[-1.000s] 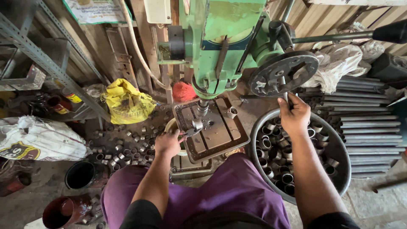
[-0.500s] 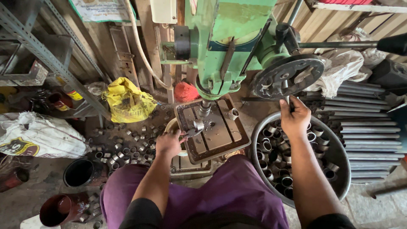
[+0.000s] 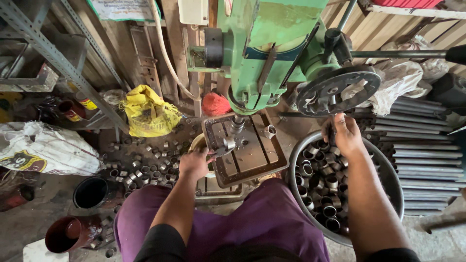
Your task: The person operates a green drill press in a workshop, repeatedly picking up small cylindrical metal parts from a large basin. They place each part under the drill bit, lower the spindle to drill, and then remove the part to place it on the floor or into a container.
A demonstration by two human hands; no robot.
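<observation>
I am looking down from the head camera at a green-painted upright drill press (image 3: 272, 48). The left hand (image 3: 195, 164) is resting at the front-left edge of the rusty square slotted steel tabletop (image 3: 252, 155) of the press; its grip is pinching a small flat metal holder that carries 1 short silver steel tube ring (image 3: 228, 144). That ring is sitting on the tabletop directly under the drill chuck (image 3: 237, 123). A 2nd short tube ring (image 3: 269, 131) is lying on the same tabletop, apart from the chuck, toward the rear right.

The right hand (image 3: 345, 133) is reaching up to the dark spoked feed wheel (image 3: 338, 90) on the right side of the press. Its grip is curling around the lower rim of the wheel, fingers pressed against the metal.

Below the right forearm, a round grey metal basin (image 3: 388, 170) is holding many similar tube rings. More rings (image 3: 145, 167) are lying scattered on the floor to the left of the tabletop. A crumpled yellow plastic bag (image 3: 149, 115) is sitting behind them, and long grey steel pipes (image 3: 427, 155) are lying stacked at the far right.
</observation>
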